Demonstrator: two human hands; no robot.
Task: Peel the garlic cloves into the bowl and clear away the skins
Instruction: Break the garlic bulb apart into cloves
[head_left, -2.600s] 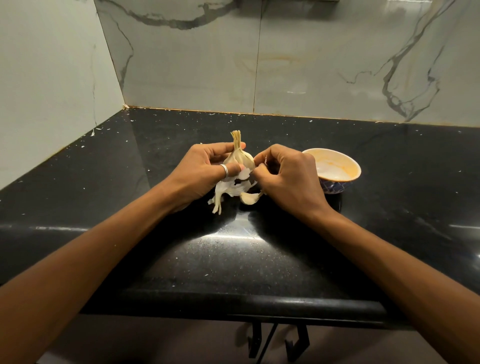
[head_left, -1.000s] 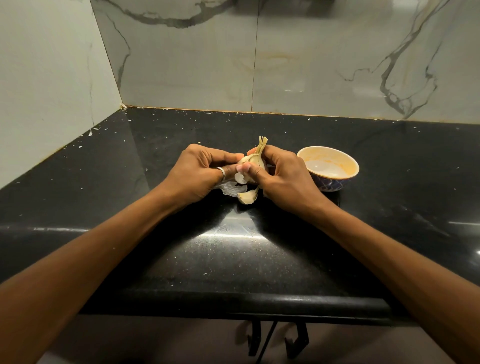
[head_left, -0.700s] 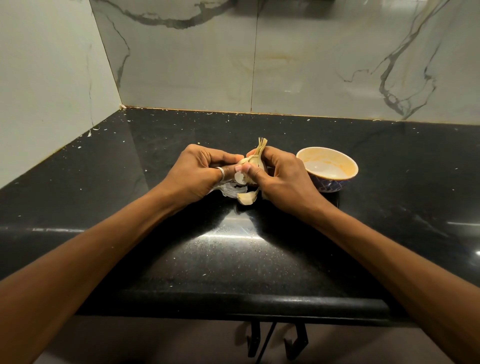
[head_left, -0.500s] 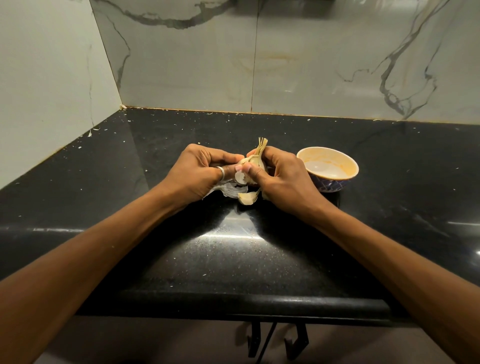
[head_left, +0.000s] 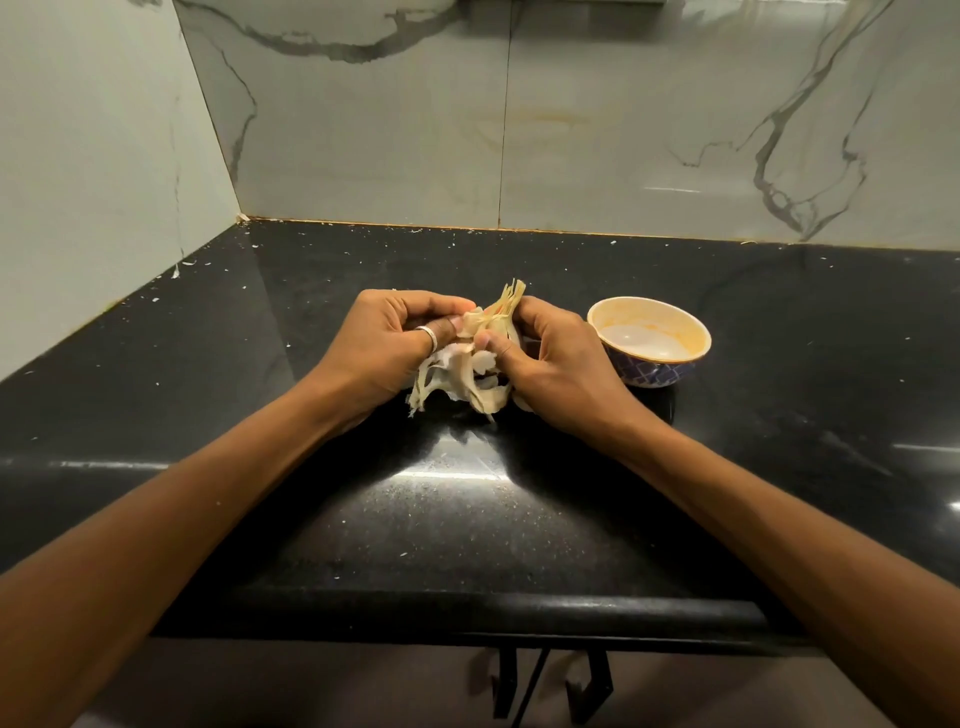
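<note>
Two hands meet over the black counter (head_left: 467, 519), working one garlic bulb (head_left: 493, 325) held just above it, left of the bowl (head_left: 649, 304). Your left hand (head_left: 395, 353) pinches the bulb's papery side between thumb and curled fingers. Your right hand (head_left: 561, 364) grips the opposite side, thumb pressed on the wrapper below the dry stem. Draw the thumbs apart to split off a whole clove rather than tear paper. Loose skins (head_left: 447, 379) hang beneath the bulb, touching the counter; let them drop there, away from the bowl. That bowl, just beside your right hand, shows no cloves inside, and nothing blocks the reach. Your ring (head_left: 426, 335) may snag skins.
</note>
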